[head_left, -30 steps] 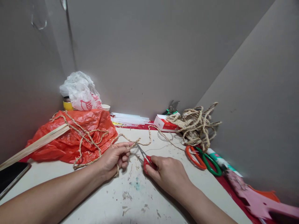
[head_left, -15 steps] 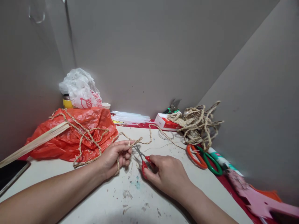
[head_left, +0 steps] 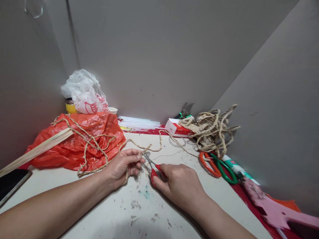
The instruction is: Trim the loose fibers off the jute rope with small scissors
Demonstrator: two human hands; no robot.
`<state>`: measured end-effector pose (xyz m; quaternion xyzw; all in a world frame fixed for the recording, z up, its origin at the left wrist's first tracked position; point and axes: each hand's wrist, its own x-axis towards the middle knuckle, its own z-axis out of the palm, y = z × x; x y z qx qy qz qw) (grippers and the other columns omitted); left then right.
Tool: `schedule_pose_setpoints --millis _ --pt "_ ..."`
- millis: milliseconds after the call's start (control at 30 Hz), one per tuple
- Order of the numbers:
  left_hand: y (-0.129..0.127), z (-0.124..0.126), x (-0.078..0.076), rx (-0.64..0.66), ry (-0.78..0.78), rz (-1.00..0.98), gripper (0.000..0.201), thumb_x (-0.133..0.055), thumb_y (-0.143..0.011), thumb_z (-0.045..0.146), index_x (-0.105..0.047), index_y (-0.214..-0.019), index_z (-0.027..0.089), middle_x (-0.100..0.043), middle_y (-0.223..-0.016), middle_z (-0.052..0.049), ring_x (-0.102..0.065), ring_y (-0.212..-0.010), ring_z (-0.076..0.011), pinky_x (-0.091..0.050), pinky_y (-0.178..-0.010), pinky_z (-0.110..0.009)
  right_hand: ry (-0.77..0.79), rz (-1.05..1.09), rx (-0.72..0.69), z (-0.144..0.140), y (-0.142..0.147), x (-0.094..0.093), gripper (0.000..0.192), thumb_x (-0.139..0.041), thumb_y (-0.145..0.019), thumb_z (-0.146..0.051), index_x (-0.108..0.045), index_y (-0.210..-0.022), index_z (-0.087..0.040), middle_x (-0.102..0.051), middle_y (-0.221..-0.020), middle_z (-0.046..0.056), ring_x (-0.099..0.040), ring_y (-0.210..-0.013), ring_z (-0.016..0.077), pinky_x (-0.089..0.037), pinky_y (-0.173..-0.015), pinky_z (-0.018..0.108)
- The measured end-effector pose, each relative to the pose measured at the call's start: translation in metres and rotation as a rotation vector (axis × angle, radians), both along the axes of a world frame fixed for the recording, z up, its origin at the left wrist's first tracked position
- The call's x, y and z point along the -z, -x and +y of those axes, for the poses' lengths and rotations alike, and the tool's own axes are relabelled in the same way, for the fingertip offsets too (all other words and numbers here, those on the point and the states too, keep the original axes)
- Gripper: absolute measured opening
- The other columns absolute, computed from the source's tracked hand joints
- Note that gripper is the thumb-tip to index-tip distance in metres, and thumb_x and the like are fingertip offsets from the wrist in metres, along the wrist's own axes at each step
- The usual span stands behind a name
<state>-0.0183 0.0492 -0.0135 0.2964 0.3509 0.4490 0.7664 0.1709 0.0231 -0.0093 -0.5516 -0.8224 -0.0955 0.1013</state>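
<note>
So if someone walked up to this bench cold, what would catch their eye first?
Probably the two hands at the table's middle: the left hand pinches a jute cord while the right hand holds small red-handled scissors with the blades at the cord. Next, the crumpled red plastic bag at the left with cord draped over it, and the tangled heap of cord by the right wall.

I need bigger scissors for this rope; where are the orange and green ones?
In the head view, the orange-and-green scissors lie on the table's right side, just below the tangled rope pile and right of the right hand.
</note>
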Motion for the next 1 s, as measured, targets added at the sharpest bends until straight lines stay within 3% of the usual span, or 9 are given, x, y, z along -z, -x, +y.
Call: schedule_pose_setpoints --millis 367,600,767,1000 --pt "0.0010 0.0012 -0.0006 -0.037 0.059 0.000 0.014 -0.062 -0.071 0.004 -0.060 -0.084 0.010 -0.063 -0.071 -0.006 -0.053 -0.050 -0.0056 -0.043 -0.044 -0.014 0.126 0.070 -0.026 0.0002 -0.0017 -0.0002 0.029 -0.047 -0.082 -0.033 -0.059 -0.059 -0.021 -0.065 -0.056 0.000 -0.053 -0.050 0.0124 -0.021 -0.050 0.026" --pt "-0.0002 0.0000 -0.0027 -0.040 0.046 0.001 0.012 -0.061 -0.071 0.004 -0.062 -0.083 0.009 -0.063 -0.071 -0.005 -0.053 -0.051 -0.0055 -0.042 -0.043 -0.013 0.075 0.113 -0.018 0.0013 -0.0019 0.0006 0.026 -0.049 -0.078 -0.035 -0.056 -0.057 -0.020 -0.061 -0.053 -0.001 -0.049 -0.048 0.0115 -0.020 -0.050 0.026" --pt "-0.0017 -0.0006 -0.0032 -0.065 0.043 0.020 0.012 -0.062 -0.070 0.003 -0.063 -0.081 0.009 -0.063 -0.070 -0.006 -0.054 -0.051 -0.0063 -0.042 -0.042 -0.014 0.010 0.032 0.015 0.0000 0.0017 -0.0009 0.027 -0.050 -0.076 -0.041 -0.058 -0.060 -0.020 -0.061 -0.054 0.001 -0.051 -0.050 0.0140 -0.020 -0.051 0.027" --pt "-0.0031 0.0005 -0.0006 -0.120 0.050 0.037 0.015 -0.065 -0.067 0.002 -0.064 -0.080 0.009 -0.062 -0.069 -0.004 -0.054 -0.052 -0.0064 -0.043 -0.042 -0.015 0.089 0.030 -0.026 0.0013 0.0003 0.0010 0.029 -0.046 -0.082 -0.036 -0.060 -0.062 -0.020 -0.064 -0.057 0.001 -0.054 -0.051 0.0140 -0.021 -0.051 0.027"
